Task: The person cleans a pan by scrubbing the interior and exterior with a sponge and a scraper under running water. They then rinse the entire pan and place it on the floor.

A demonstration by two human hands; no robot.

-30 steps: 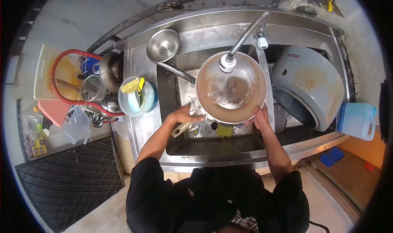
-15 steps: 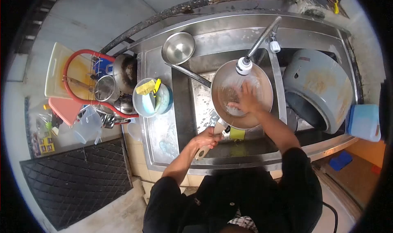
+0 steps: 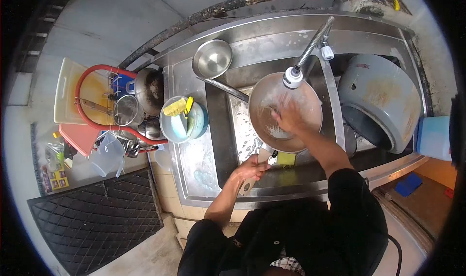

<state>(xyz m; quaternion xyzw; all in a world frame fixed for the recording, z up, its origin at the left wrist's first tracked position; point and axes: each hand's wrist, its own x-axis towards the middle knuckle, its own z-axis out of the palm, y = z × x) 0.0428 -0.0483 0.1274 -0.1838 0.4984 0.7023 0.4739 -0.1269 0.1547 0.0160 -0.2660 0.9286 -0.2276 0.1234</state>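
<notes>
A round metal pan (image 3: 307, 106) is held over the steel sink (image 3: 223, 130), under the flexible faucet head (image 3: 292, 77) with water running into it. My left hand (image 3: 253, 168) grips the pan's pale handle at the sink's near side. My right hand (image 3: 290, 117) is inside the pan, fingers pressed against its wet bottom. A yellow-green sponge (image 3: 286, 158) lies in the sink just below the pan.
A large grey pot (image 3: 381, 99) lies tilted in the right basin. A small steel bowl (image 3: 211, 57) with a long handle sits at the back left. A blue bowl (image 3: 182, 121) with sponges and a red-framed rack (image 3: 104, 106) of utensils stand on the left. A blue jug (image 3: 433, 138) is at far right.
My left hand went from the pan's rim to its handle. My right hand left the rim and went into the pan, where it rubs the bottom.
</notes>
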